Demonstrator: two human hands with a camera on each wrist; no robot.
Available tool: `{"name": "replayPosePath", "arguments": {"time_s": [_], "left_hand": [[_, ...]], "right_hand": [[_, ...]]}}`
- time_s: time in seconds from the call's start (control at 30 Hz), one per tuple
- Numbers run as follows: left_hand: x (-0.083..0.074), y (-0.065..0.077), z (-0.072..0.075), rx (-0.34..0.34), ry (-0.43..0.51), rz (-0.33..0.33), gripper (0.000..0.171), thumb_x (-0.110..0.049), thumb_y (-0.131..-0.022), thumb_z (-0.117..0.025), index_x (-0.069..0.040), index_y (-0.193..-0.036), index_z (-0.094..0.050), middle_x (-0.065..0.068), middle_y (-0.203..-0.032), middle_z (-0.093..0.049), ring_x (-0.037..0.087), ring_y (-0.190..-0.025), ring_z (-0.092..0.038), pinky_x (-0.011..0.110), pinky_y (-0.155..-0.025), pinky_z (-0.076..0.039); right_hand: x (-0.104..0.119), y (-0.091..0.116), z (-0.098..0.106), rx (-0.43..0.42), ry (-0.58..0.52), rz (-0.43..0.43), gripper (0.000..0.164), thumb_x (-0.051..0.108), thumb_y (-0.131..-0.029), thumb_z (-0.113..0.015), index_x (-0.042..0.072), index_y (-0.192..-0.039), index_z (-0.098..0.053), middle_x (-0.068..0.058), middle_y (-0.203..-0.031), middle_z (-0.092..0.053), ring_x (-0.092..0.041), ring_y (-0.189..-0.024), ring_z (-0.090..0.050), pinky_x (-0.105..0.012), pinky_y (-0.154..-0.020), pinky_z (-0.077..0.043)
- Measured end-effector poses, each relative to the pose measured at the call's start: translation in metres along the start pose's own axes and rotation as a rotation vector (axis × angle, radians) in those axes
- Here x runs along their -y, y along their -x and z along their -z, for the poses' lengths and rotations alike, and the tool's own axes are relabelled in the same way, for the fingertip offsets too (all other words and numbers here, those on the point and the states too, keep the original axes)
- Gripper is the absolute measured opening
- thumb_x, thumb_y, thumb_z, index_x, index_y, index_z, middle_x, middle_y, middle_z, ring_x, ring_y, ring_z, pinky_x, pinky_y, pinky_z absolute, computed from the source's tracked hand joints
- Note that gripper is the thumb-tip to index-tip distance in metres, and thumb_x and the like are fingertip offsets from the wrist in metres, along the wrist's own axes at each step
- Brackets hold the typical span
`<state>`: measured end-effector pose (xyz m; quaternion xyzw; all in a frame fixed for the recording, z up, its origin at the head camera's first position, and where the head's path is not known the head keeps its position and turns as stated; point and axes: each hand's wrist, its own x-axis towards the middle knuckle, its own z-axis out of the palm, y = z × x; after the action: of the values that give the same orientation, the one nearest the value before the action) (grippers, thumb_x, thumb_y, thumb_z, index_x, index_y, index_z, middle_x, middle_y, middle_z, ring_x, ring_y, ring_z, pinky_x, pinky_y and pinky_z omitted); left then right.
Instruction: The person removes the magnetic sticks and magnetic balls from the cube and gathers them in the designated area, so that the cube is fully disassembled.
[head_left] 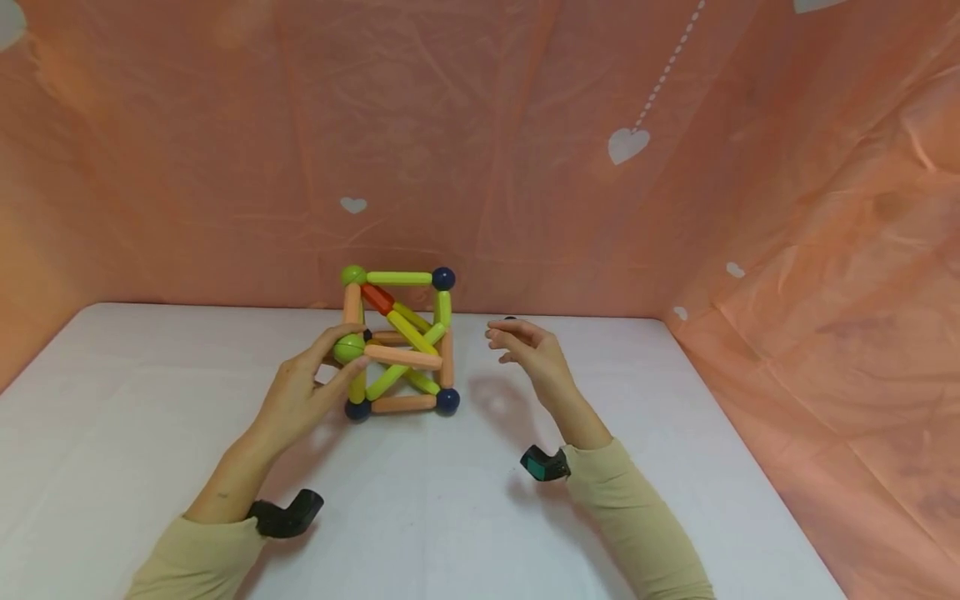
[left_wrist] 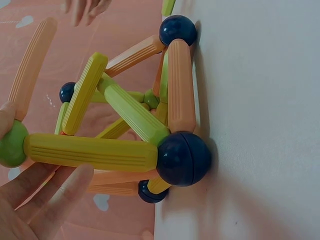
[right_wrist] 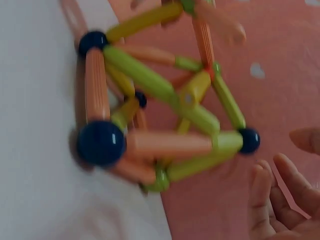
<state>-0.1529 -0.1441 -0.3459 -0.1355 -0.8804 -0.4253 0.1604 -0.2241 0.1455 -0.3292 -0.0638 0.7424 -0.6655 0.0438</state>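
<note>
Nearest, two beige sleeves (head_left: 198,558) are seen, with a black angular device (head_left: 287,514) worn at each wrist. By the left hand (head_left: 303,387), a glossy light-green ball (head_left: 348,349) is pinched between thumb and fingers at the near upper-left corner of a boxy frame of ribbed rods and balls (head_left: 405,404). From that ball a peach ribbed rod (head_left: 403,357) is extended rightward, its other end left free in the air. The ball is joined from below by a yellow ribbed rod (left_wrist: 90,151), whose foot is set on a glossy navy ball (left_wrist: 184,159). The right hand (head_left: 536,362) is held raised just right of the frame, its fingers loosely bent and nothing grasped. The frame is stood left of centre on a white table (head_left: 450,517), towards the far edge. At its far top, a second light-green ball (head_left: 353,275) and another navy ball (head_left: 443,278) are linked by a lime-green rod (head_left: 400,277). Behind, a salmon-pink cloth (head_left: 480,167) is hung, printed with white hearts (head_left: 628,146).
</note>
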Motion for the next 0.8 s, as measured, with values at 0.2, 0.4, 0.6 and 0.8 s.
{"name": "replayPosePath", "arguments": {"time_s": [0.2, 0.4, 0.6, 0.8], "left_hand": [[0.003, -0.002, -0.001, -0.010, -0.005, -0.010, 0.041, -0.026, -0.096, -0.060, -0.015, -0.134, -0.050, 0.013, -0.096, -0.068, 0.029, -0.090, -0.063, 0.030, -0.061, -0.047], [0.001, -0.001, -0.002, -0.006, 0.010, -0.004, 0.042, -0.026, -0.095, -0.060, -0.014, -0.134, -0.049, 0.013, -0.097, -0.067, 0.030, -0.091, -0.063, 0.031, -0.060, -0.047], [0.001, -0.002, -0.003, 0.001, 0.008, 0.007, 0.043, -0.028, -0.096, -0.060, -0.014, -0.135, -0.049, 0.013, -0.098, -0.067, 0.030, -0.092, -0.063, 0.032, -0.062, -0.048], [0.003, -0.002, -0.003, 0.020, 0.020, 0.009, 0.043, -0.029, -0.097, -0.057, -0.016, -0.137, -0.047, 0.015, -0.103, -0.067, 0.031, -0.094, -0.063, 0.030, -0.061, -0.051]], "right_hand": [[0.008, 0.004, -0.024, 0.128, 0.020, 0.022, 0.032, 0.017, -0.092, -0.064, 0.000, -0.118, -0.064, -0.004, -0.106, -0.069, -0.017, -0.092, -0.064, -0.032, -0.080, -0.052], [0.008, 0.007, -0.039, 0.223, 0.026, 0.017, 0.033, 0.016, -0.092, -0.063, 0.000, -0.121, -0.062, -0.015, -0.115, -0.066, -0.020, -0.095, -0.063, -0.047, -0.089, -0.050], [0.006, 0.010, -0.050, 0.275, 0.018, -0.027, 0.031, 0.014, -0.091, -0.064, 0.001, -0.120, -0.064, -0.005, -0.106, -0.068, -0.028, -0.095, -0.060, -0.051, -0.096, -0.045], [0.009, 0.012, -0.057, 0.348, 0.051, -0.006, 0.032, 0.010, -0.092, -0.063, 0.000, -0.122, -0.063, -0.013, -0.103, -0.069, -0.015, -0.083, -0.062, -0.041, -0.084, -0.051]]}}
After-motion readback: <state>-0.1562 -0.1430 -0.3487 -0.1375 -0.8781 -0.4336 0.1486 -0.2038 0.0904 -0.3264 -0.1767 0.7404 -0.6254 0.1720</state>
